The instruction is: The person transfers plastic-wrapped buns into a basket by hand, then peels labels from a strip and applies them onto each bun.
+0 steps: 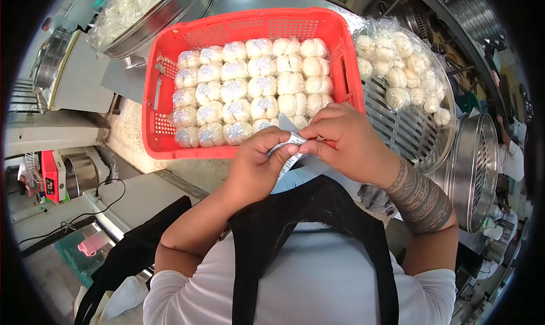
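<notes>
My left hand (256,159) pinches a strip of printed sticker labels (288,161) between thumb and fingers. Close beside it, my right hand (345,142) has its thumb and fingertips closed on the strip's upper edge. Both hands are just over the near rim of a red plastic crate (149,120). Inside the crate, white buns (233,90) in clear wrap stand in rows. Those in the left and middle columns carry printed labels, while buns in the right columns, such as this wrapped bun (315,66), show none. My hands hide part of the front right row.
Right of the crate, a bag of round buns (397,69) lies on a slatted metal steamer tray (389,118). Another bag of buns (128,13) rests on steel steamers at upper left. Stacked steamer rings (474,172) stand at right. A red mixer (52,176) is at far left.
</notes>
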`<state>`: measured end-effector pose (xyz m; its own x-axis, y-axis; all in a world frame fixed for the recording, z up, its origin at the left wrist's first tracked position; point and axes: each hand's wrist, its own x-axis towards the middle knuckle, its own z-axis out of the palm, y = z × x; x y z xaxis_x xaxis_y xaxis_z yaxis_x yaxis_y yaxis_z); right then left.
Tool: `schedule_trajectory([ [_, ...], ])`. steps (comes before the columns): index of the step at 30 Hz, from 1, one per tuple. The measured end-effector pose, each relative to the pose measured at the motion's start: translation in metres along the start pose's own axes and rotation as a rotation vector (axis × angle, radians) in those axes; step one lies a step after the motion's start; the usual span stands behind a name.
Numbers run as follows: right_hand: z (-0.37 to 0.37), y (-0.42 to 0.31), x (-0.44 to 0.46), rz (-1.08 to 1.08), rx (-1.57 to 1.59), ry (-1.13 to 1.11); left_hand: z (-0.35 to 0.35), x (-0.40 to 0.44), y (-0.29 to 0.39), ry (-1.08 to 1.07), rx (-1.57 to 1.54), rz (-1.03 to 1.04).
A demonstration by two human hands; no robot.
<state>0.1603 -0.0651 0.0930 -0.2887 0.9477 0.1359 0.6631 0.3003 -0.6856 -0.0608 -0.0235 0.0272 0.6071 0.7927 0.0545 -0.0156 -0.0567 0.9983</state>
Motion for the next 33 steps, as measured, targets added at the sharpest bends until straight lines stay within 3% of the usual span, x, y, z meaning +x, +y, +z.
schedule_trajectory([
  [4, -0.001, 0.016, 0.016, 0.066, 0.278, -0.109, -0.012, 0.003, 0.003, -0.076, 0.038, -0.038],
  [7, -0.011, 0.026, 0.034, 0.275, 0.441, -0.234, -0.020, 0.008, 0.000, -0.080, 0.032, -0.133],
  [10, -0.014, 0.062, 0.062, 0.329, 0.292, -0.075, -0.028, 0.013, -0.013, -0.041, 0.002, -0.267],
  [13, -0.001, 0.120, 0.098, 0.204, -0.259, 0.182, -0.035, 0.017, -0.016, -0.080, 0.005, -0.335],
  [16, 0.012, 0.166, 0.141, 0.053, -0.802, 0.206, -0.038, 0.017, -0.022, -0.146, -0.010, -0.280],
  [22, 0.034, 0.195, 0.190, -0.040, -1.098, -0.043, -0.055, 0.015, -0.026, -0.240, -0.103, -0.219],
  [28, 0.061, 0.208, 0.174, 0.054, -1.081, -0.262, -0.064, 0.015, -0.024, -0.264, -0.176, -0.203],
  [33, 0.091, 0.202, 0.132, 0.131, -1.080, -0.135, -0.065, 0.015, -0.030, -0.297, -0.138, -0.164],
])
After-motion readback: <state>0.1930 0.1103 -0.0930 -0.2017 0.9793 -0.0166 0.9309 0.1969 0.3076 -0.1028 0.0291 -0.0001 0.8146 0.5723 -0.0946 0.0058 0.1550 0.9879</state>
